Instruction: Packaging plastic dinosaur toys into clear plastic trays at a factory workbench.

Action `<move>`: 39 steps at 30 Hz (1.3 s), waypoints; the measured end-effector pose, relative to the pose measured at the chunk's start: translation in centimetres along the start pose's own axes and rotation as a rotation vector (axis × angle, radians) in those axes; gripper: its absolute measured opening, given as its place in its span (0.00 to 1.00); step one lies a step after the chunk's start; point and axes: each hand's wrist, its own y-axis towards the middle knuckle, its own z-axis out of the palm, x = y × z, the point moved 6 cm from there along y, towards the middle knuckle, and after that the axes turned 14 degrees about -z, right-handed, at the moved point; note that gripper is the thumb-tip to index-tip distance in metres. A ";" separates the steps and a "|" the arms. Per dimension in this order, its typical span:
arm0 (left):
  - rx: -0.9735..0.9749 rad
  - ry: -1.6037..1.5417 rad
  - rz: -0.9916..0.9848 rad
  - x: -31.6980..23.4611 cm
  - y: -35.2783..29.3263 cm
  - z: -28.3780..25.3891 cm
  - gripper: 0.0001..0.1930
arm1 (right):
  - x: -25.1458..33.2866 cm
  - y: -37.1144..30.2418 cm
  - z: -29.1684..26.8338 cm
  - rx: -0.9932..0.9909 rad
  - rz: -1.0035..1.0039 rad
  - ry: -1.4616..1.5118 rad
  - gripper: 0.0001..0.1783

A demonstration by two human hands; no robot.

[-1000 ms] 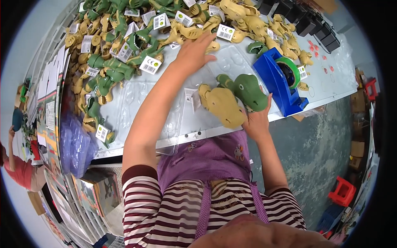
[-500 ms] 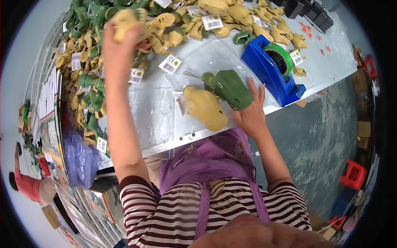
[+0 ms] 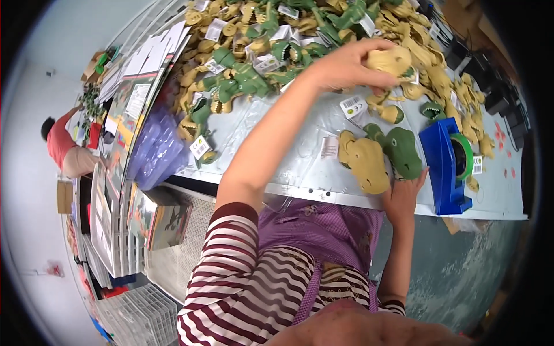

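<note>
My left hand (image 3: 352, 64) reaches over the near edge of the toy pile, closed around a tan dinosaur toy (image 3: 391, 62) whose big head sticks out past my fingers. Closer to me, a green dinosaur toy (image 3: 404, 151) lies on the table with its snout toward me. My right hand (image 3: 403, 199) grips that snout end, one finger along its right side; the other fingers are partly hidden by the toy. Beside it on the left rests another tan dinosaur toy (image 3: 367, 166), with a white tag (image 3: 329, 147) next to it.
Tagged tan and green dinosaur toys (image 3: 245, 78) heap across the far side of the table (image 3: 300, 167). A blue tape dispenser (image 3: 441, 167) with green tape stands at the right. Clear plastic packs (image 3: 158, 147) sit at the left edge. A person in red (image 3: 63, 144) is far left.
The view has turned, so the table sits differently in it. My left hand has carried the tan toy rightward along the pile. My right hand stays at the green toy.
</note>
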 end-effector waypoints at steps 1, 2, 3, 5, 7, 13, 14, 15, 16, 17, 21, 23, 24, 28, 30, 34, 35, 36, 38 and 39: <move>-0.009 -0.002 0.003 0.4 0.5 0.0 0.33 | 0.1 0.1 0.0 0.006 0.006 -0.009 0.22; -0.036 -0.023 0.080 0.2 0.6 -0.1 0.35 | 0.1 0.2 0.1 0.009 0.009 -0.011 0.21; -0.060 -0.044 0.157 0.1 0.7 -0.2 0.38 | 0.2 0.3 0.1 0.008 -0.002 -0.005 0.21; -0.072 -0.126 0.181 0.5 1.2 -0.4 0.40 | 0.2 0.3 0.0 -0.013 0.014 -0.023 0.20; -0.057 -0.257 0.258 1.3 1.8 -0.7 0.46 | 0.2 0.2 0.1 -0.016 0.007 -0.026 0.20; -0.144 -0.278 0.304 3.3 2.2 0.5 0.45 | -0.2 -0.1 0.5 0.030 0.057 -0.075 0.21; -0.146 -0.190 0.319 3.2 2.1 0.5 0.45 | -0.2 0.1 0.8 0.031 0.037 -0.077 0.22; -0.118 -0.261 0.282 3.7 2.1 0.4 0.41 | -0.1 0.2 1.0 0.060 0.044 -0.088 0.22; -0.139 -0.153 0.103 4.5 2.3 0.2 0.30 | 0.0 0.3 1.1 0.087 0.055 -0.097 0.22; -0.170 -0.021 0.091 4.3 1.9 0.0 0.19 | -0.1 0.2 0.8 0.091 0.104 -0.120 0.22; -0.218 0.197 -0.103 3.7 1.0 -0.2 0.21 | 0.2 0.2 0.1 -0.024 0.074 -0.040 0.24; -0.231 0.213 -0.092 2.3 0.6 0.1 0.20 | 0.2 -0.1 0.0 -0.036 0.067 -0.040 0.24; -0.240 0.174 -0.059 1.9 0.6 0.0 0.19 | 0.1 -0.1 -0.2 -0.037 0.092 -0.045 0.24; -0.169 -0.051 0.120 0.0 0.8 0.5 0.13 | 0.1 -0.3 -0.4 -0.094 0.113 0.027 0.23; -0.011 -0.232 0.228 0.2 1.5 1.3 0.10 | 0.1 -0.2 -0.3 -0.104 0.106 0.033 0.23; 0.247 -0.421 0.206 1.4 3.5 3.7 0.11 | 0.3 -0.3 -0.3 -0.094 0.098 0.013 0.23; 0.279 -0.386 0.183 1.7 4.0 4.2 0.12 | 0.3 -0.2 -0.3 -0.096 0.092 0.013 0.24; 0.309 -0.350 0.159 2.1 4.3 4.5 0.13 | 0.3 -0.2 -0.4 -0.099 0.096 0.018 0.24; 0.344 -0.326 0.134 2.6 4.5 4.7 0.15 | 0.1 -0.3 -0.3 -0.085 0.128 0.061 0.25; 0.289 -0.238 0.064 3.1 4.5 4.9 0.17 | 0.0 -0.4 -0.3 -0.086 0.135 0.065 0.25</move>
